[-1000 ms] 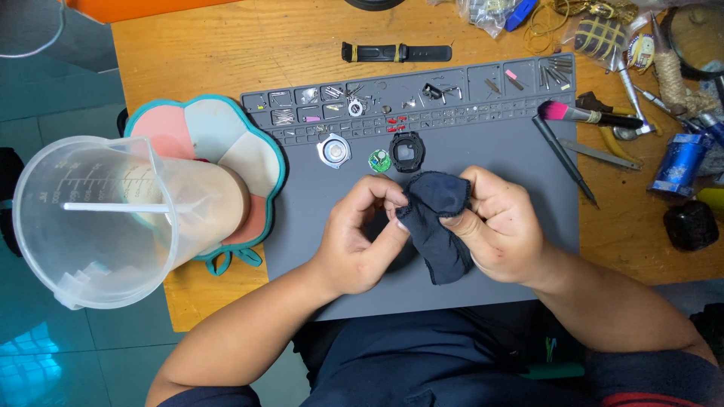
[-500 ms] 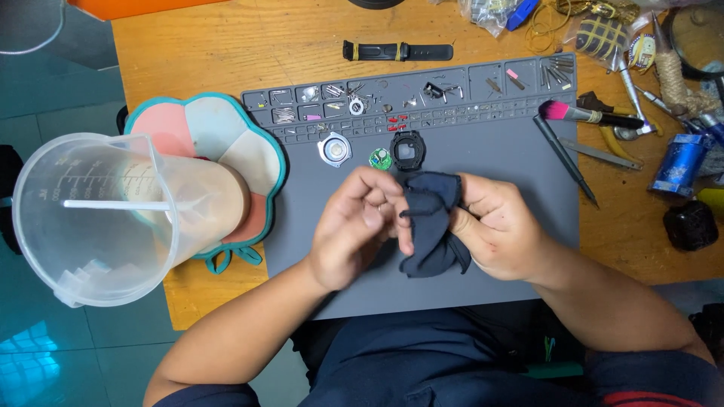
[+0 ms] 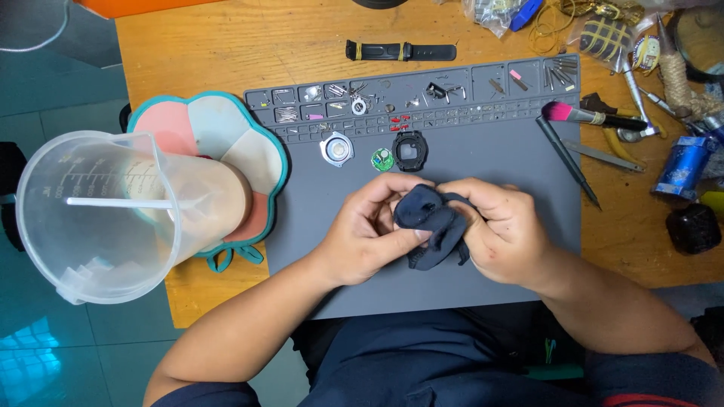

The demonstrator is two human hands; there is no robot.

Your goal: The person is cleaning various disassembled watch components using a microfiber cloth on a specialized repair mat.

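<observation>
Both hands, left hand (image 3: 367,237) and right hand (image 3: 504,230), are bunched around a dark cloth (image 3: 431,222) mid-frame over the grey mat (image 3: 483,143). Loose cloth could easily sweep away the watch case (image 3: 410,151) just above.
</observation>
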